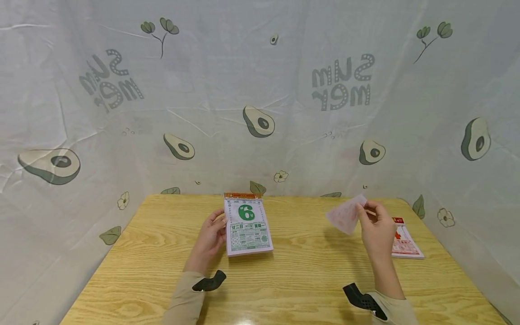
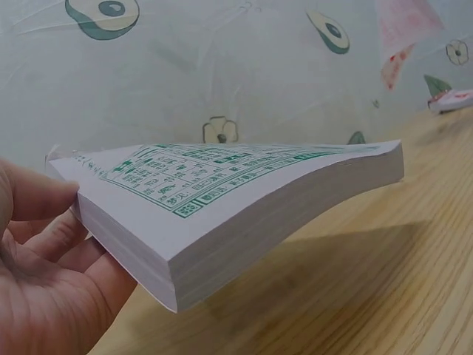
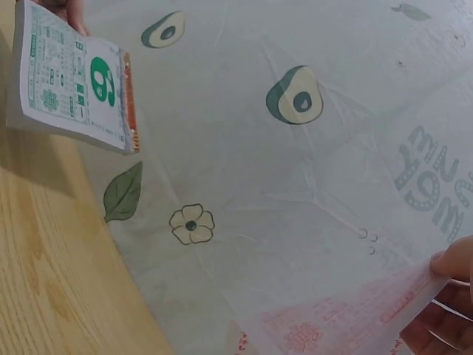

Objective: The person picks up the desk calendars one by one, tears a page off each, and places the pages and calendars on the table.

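Note:
A thick tear-off calendar point(image 1: 248, 228) shows a green number and green print under a red-and-gold top band. My left hand point(image 1: 211, 234) grips its left edge, thumb on the front and fingers underneath; in the left wrist view the calendar pad point(image 2: 222, 214) is raised off the table. To the right, my right hand point(image 1: 378, 228) pinches a thin loose calendar sheet point(image 1: 344, 215) by its upper corner, above the table. Red print shows on this sheet point(image 3: 332, 325) in the right wrist view. Behind the right hand lies a second calendar point(image 1: 407, 243) with red print, partly hidden by that hand.
The wooden table point(image 1: 300, 280) reaches back to a pale hanging cloth point(image 1: 219, 90) printed with avocados, leaves and flowers. Cloth also closes in the left and right sides. Each wrist bears a black strap mount point(image 1: 365, 301).

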Demonstrator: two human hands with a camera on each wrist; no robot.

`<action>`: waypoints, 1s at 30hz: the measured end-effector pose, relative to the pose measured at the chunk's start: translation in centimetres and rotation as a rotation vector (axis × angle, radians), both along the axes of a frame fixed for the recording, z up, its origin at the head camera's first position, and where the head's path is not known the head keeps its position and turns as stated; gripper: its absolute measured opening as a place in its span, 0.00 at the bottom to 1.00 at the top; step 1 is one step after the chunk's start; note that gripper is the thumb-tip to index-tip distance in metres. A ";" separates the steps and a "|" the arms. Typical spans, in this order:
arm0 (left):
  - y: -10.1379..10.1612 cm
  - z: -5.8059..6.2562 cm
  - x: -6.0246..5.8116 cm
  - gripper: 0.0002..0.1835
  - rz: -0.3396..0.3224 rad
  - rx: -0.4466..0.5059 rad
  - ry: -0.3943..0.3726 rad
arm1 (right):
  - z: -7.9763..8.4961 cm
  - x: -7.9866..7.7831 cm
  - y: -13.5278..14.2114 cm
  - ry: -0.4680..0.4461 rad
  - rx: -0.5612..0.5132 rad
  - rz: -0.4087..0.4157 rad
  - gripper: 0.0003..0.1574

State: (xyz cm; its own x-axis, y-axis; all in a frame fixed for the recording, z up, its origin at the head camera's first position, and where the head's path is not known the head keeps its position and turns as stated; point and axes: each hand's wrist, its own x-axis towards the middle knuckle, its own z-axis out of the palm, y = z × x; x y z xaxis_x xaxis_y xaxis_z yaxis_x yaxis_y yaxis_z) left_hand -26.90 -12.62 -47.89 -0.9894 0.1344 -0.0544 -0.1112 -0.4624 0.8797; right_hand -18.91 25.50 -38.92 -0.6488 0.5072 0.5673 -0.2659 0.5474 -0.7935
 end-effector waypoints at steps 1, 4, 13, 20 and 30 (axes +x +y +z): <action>-0.3 0.0 0.1 0.17 0.000 -0.003 -0.008 | -0.1 0.0 0.0 -0.004 0.012 -0.003 0.13; -1.3 -0.1 0.2 0.18 0.002 -0.023 -0.022 | -0.2 -0.1 -0.2 -0.007 0.053 0.006 0.12; -3.8 0.1 0.8 0.19 0.038 -0.074 -0.004 | -0.8 -0.6 -1.0 0.118 0.170 0.076 0.07; -5.6 0.3 1.0 0.20 0.054 -0.106 -0.015 | -1.8 -1.3 -1.8 0.210 0.282 0.124 0.06; -8.1 0.7 1.3 0.22 0.077 -0.150 -0.078 | -2.9 -1.9 -3.4 0.232 0.354 0.141 0.06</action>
State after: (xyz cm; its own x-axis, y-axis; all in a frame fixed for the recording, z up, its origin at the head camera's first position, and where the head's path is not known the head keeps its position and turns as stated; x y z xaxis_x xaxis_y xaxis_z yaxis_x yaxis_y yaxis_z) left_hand -25.59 -20.73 -47.23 -0.9884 0.0429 -0.1454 -0.1514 -0.3367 0.9294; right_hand -20.77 22.07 -41.80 -0.5330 0.1715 0.8285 -0.5063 0.7200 -0.4747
